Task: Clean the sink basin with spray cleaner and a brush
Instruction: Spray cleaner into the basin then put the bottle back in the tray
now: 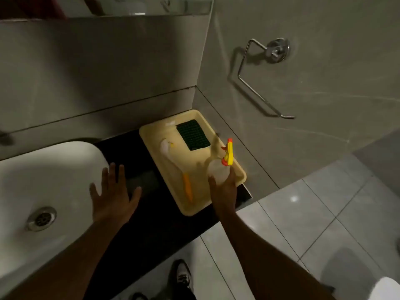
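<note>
My right hand (224,189) is shut on a clear spray bottle (217,171) with a yellow and orange trigger head, at the near right corner of a cream tray (194,210). In the tray lie a brush (173,156) with white bristles and an orange handle, and a dark green scrub pad (193,134). My left hand (112,194) hovers open with fingers spread over the dark counter, beside the right rim of the white sink basin (43,169). The basin's metal drain (41,218) shows at the lower left.
The tray sits on a black counter (151,226) in the corner of grey tiled walls. A chrome towel ring (265,76) hangs on the right wall. Grey floor tiles and my shoe (183,276) lie below the counter edge. A white object shows at the bottom right.
</note>
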The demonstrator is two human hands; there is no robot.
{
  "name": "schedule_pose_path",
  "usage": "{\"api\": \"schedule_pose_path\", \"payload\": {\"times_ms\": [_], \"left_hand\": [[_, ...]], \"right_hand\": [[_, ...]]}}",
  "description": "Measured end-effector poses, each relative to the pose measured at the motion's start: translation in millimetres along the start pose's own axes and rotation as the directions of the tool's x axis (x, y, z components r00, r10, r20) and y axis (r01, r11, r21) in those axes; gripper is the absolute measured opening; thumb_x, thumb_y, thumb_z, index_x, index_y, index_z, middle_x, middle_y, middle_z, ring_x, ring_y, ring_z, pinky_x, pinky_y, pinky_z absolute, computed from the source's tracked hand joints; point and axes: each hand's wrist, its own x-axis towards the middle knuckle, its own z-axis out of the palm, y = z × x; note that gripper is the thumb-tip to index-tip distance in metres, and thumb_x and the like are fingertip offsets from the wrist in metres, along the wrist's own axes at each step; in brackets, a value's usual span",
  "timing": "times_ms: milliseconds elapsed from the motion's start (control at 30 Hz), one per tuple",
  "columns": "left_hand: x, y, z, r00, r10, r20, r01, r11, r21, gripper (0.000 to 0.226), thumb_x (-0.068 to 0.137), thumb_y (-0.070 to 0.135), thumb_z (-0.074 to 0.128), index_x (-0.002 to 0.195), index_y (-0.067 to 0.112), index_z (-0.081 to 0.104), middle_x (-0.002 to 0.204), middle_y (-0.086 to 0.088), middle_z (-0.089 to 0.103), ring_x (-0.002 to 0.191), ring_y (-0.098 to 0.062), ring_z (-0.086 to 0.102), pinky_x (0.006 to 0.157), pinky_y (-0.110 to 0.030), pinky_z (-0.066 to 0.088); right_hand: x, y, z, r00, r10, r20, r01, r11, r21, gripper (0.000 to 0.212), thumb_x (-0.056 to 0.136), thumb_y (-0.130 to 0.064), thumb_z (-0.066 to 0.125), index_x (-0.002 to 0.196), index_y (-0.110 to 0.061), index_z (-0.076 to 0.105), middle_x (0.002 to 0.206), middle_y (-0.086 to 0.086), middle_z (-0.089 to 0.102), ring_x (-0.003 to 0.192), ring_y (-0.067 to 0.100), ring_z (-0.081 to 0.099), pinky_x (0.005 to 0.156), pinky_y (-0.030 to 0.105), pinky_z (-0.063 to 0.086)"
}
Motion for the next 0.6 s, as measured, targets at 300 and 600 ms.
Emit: {"api": "schedule_pose_path", "payload": {"times_ms": [300, 600], "left_hand": [[-14.6, -28.1, -0.3, 0.979, -0.201, -0.024, 0.202, 0.974, 0.105, 0.093, 0.096, 0.063, 0.033, 0.16, 0.002, 0.005, 0.17, -0.015, 0.009, 0.158, -0.028, 0.008, 0.124, -0.056, 0.013], [12.0, 4.9, 17.6, 0.983, -0.173, 0.055, 0.168, 0.983, 0.074, 0.093, 0.096, 0.058, 0.043, 0.161, 0.005, 0.004, 0.17, -0.018, 0.006, 0.158, -0.031, 0.006, 0.125, -0.05, 0.009]], "right_hand": [[84.6, -19.5, 33.0, 0.981, -0.124, 0.152, 0.091, 0.975, 0.204, 0.098, 0.07, -0.021, 0.089, 0.15, -0.029, 0.034, 0.146, 0.006, 0.049, 0.109, 0.009, 0.058, 0.086, 0.027, 0.054], [145.8, -8.6, 22.2, 0.953, -0.237, 0.187, 0.225, 0.971, 0.08, 0.048, 0.091, -0.009, 0.068, 0.137, -0.005, 0.053, 0.122, 0.013, 0.064, 0.116, 0.031, 0.061, 0.091, 0.027, 0.051]]}}
